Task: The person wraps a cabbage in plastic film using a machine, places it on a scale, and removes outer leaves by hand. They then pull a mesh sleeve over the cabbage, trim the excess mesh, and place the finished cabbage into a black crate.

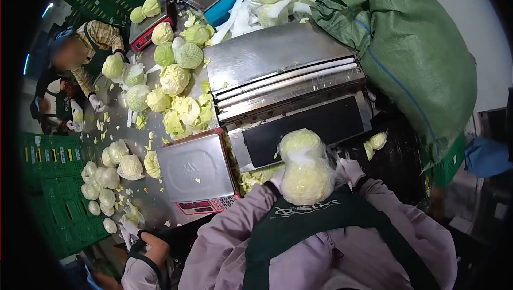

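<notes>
Two pale cabbages point(306, 178) in clear plastic film sit one against the other in front of my chest, at the near edge of the wrapping machine point(278, 60). My right hand point(350, 171), in a white glove, is closed on the film at their right side. On the other side, my left hand point(276, 179) presses against the wrapped cabbages; its fingers are mostly hidden behind them. Just beyond lies the machine's black pad point(304, 130), which the farther cabbage partly covers.
Left of the machine is a scale point(192, 167). Loose cabbages point(175, 79) and leaf scraps cover the metal table point(133, 135), with wrapped ones point(101, 183) farther left. A big green sack point(417, 49) bulges at right. Co-workers point(99, 44) handle cabbages across the table.
</notes>
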`<state>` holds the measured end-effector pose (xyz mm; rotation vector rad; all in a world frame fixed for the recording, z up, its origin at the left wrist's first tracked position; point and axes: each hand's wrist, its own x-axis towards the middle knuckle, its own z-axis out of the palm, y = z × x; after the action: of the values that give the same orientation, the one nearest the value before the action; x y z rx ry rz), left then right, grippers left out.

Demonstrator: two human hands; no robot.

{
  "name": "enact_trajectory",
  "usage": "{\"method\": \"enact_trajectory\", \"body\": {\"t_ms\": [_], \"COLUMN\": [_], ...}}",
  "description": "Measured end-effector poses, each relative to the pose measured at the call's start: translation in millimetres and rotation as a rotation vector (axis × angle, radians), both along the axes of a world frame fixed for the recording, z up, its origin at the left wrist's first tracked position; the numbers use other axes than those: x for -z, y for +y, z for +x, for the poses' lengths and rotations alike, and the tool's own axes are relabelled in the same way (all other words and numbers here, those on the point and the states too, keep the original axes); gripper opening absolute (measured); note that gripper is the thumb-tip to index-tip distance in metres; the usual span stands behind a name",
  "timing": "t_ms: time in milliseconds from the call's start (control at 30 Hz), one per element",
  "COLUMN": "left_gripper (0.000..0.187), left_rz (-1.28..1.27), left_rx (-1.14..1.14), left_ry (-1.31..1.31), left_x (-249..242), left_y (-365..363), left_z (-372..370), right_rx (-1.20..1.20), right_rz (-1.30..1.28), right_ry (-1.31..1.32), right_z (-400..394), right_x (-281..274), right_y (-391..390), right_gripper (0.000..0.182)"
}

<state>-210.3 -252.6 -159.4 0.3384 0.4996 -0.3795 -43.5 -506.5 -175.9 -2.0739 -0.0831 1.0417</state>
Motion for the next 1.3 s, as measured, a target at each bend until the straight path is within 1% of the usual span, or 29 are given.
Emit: {"method": "enact_trajectory", "body": {"t_ms": [33, 67, 133, 167, 200, 233, 267, 300, 333, 367, 400, 433, 500, 533, 567, 600, 667, 767, 833, 900, 967, 1033, 1067, 1100, 1133, 1167, 1200, 1233, 1300], "left_gripper": [0.042, 0.043, 0.044, 0.045, 0.046, 0.047, 0.047, 0.048, 0.049, 0.050, 0.051, 0.051, 0.052, 0.052, 0.052, 0.052, 0.052, 0.053, 0.053, 0.053, 0.054, 0.054, 0.054, 0.053, 0.052, 0.057, 0.061, 0.064, 0.078], "left_rz": [-0.191, -0.249, -0.204, -0.157, -0.058, 0.110, 0.311, 0.560, 0.816, 1.041, 1.188, 1.269, 1.219, 1.168, 1.107, 1.030, 0.845, 0.571, 0.416, 0.310, 0.232, 0.193, 0.217, 0.307, 0.400, 0.312, 0.137, 0.028, 0.110], "left_rx": [-0.047, -0.088, -0.103, -0.086, -0.064, -0.027, 0.024, 0.081, 0.143, 0.193, 0.246, 0.300, 0.535, 0.636, 0.712, 0.782, 0.891, 0.970, 0.980, 0.975, 0.972, 0.987, 0.977, 0.984, 0.966, 0.847, 0.817, 0.697, 0.554], "left_ry": [-0.121, -0.138, -0.178, -0.213, -0.268, -0.343, -0.438, -0.561, -0.710, -0.866, -1.004, -1.121, -1.129, -1.092, -1.023, -0.933, -0.725, -0.421, -0.256, -0.133, -0.036, 0.005, 0.034, 0.055, 0.089, 0.089, -0.134, -0.192, -0.165], "left_x": [47.3, 33.2, 4.0, -10.8, -24.9, -41.9, -61.9, -85.4, -109.5, -132.6, -151.4, -167.6, -184.1, -189.5, -192.8, -196.3, -201.4, -206.9, -204.8, -202.3, -199.6, -200.1, -207.2, -219.3, -238.9, -248.5, -243.9, -228.3, -245.5], "left_y": [-11.1, -25.6, -38.1, -40.6, -37.0, -26.5, -14.2, 4.8, 23.0, 38.3, 48.4, 53.5, 49.7, 44.2, 39.5, 37.1, 34.8, 40.7, 46.3, 48.1, 49.7, 51.0, 53.5, 59.8, 58.1, 65.6, 84.3, 96.7, 106.7], "left_z": [3.0, 20.8, 47.7, 57.5, 66.5, 74.1, 81.7, 86.5, 91.5, 96.7, 101.2, 107.1, 116.8, 118.5, 120.8, 121.7, 123.7, 122.3, 120.6, 120.5, 120.3, 122.9, 123.8, 118.3, 125.1, 121.1, 120.0, 108.3, 91.8], "right_rx": [-0.100, -0.088, -0.440, -0.280, -0.102, 0.386, 0.472, 0.489, 0.474, 0.392, 0.201, -0.377, -0.844, -0.867, -1.055, -1.023, -0.861, -0.651, -0.536, -0.812, -1.402, -1.243, -1.478, -1.489, -1.488, -1.463, -1.476, -0.943, -0.176], "right_rz": [-0.041, -0.049, -0.241, -0.128, -0.139, 0.226, 0.410, 0.395, 0.541, 0.513, 0.568, 0.727, 0.990, 1.268, 1.032, 0.985, 0.811, 0.632, 0.537, 0.353, 0.575, 0.146, 0.658, 0.519, 0.931, 0.812, 0.431, 0.489, 0.364], "right_ry": [-0.223, -0.228, -1.125, -1.002, -1.080, -0.600, -0.629, -0.721, -0.711, -0.943, -1.096, -1.179, -1.198, -1.265, -1.317, -1.369, -1.313, -1.176, -1.032, -0.866, -1.096, -0.721, -0.469, -0.283, -0.141, 0.154, 0.001, 0.587, 1.290], "right_z": [-0.9, 2.3, 13.6, 29.0, 45.2, 49.7, 64.0, 72.5, 73.6, 62.9, 53.3, 59.1, 38.5, 24.1, 11.0, 18.4, 49.0, 96.1, 104.3, 76.6, 49.0, 27.2, 67.5, 59.5, 67.6, 78.1, 81.0, 73.9, 81.1], "right_x": [-1.5, -3.2, -8.3, -17.2, -23.0, -125.4, -163.5, -211.1, -260.4, -303.1, -341.6, -365.8, -382.8, -370.9, -373.2, -370.2, -352.9, -307.0, -244.1, -202.7, -98.0, -88.8, -140.5, -125.9, -102.2, -145.3, -169.4, -116.6, -134.3], "right_y": [2.8, 1.1, -6.9, -18.0, -24.7, 10.9, 15.2, 18.7, 20.9, 33.4, 39.2, 33.7, 57.5, 85.1, 95.8, 107.2, 131.6, 158.5, 166.2, 159.2, 179.4, 167.3, 147.2, 145.7, 156.7, 140.7, 124.8, 103.2, 80.7], "right_gripper": [0.031, 0.031, 0.026, 0.011, 0.012, 0.021, 0.026, 0.023, 0.025, 0.027, 0.025, 0.024, 0.018, 0.018, 0.019, 0.019, 0.020, 0.021, 0.025, 0.031, 0.031, 0.031, 0.033, 0.035, 0.034, 0.035, 0.034, 0.029, 0.025]}}
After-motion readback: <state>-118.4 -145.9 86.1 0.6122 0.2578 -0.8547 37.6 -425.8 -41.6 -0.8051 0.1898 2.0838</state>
